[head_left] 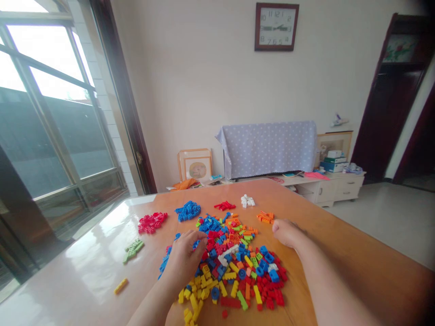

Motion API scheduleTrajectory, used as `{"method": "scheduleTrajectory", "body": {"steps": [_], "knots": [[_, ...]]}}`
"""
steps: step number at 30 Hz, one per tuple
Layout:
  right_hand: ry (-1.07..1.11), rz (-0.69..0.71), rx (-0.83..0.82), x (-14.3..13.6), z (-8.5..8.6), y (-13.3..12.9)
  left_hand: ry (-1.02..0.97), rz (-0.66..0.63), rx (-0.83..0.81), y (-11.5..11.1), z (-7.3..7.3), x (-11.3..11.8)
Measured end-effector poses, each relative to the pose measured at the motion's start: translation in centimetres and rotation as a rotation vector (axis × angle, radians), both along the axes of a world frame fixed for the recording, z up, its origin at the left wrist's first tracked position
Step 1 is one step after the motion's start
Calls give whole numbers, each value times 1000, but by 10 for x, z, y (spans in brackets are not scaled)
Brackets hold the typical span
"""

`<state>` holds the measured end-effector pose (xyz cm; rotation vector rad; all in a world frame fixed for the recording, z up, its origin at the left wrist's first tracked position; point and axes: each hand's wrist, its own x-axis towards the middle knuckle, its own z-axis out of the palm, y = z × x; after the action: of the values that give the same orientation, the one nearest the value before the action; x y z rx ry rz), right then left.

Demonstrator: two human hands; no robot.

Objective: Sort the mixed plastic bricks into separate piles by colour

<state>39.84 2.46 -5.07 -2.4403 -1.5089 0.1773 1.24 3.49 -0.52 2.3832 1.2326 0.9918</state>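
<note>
A mixed heap of toy building bricks in several colours lies on the table before me. My left hand reaches over the heap's left side, fingers bent, a gap showing between thumb and forefinger; no brick shows in it. At the heap's far right, my right hand is closed beside a small group of orange bricks; what its fingers hold, if anything, is hidden. Sorted by colour around the heap are blue bricks, dark pink bricks, light green bricks, red bricks and white bricks.
One yellow brick lies alone at the left on the glossy wooden table. Beyond the table's far edge stands a low white cabinet bearing a cloth-covered object and boxes. A large window is at the left.
</note>
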Motion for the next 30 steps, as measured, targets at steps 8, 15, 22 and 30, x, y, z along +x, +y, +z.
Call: {"method": "scheduleTrajectory", "body": {"steps": [8,15,22,30], "knots": [[65,-38,-57,-5,5,0,4,24,4,6,-4,-3],[108,107,49,-20,8,-4,36,97,8,17,-15,-11],[190,324,29,-39,8,-9,72,201,-14,32,-24,-24],[287,447,-49,-44,6,-13,151,197,-72,28,-30,-23]]}}
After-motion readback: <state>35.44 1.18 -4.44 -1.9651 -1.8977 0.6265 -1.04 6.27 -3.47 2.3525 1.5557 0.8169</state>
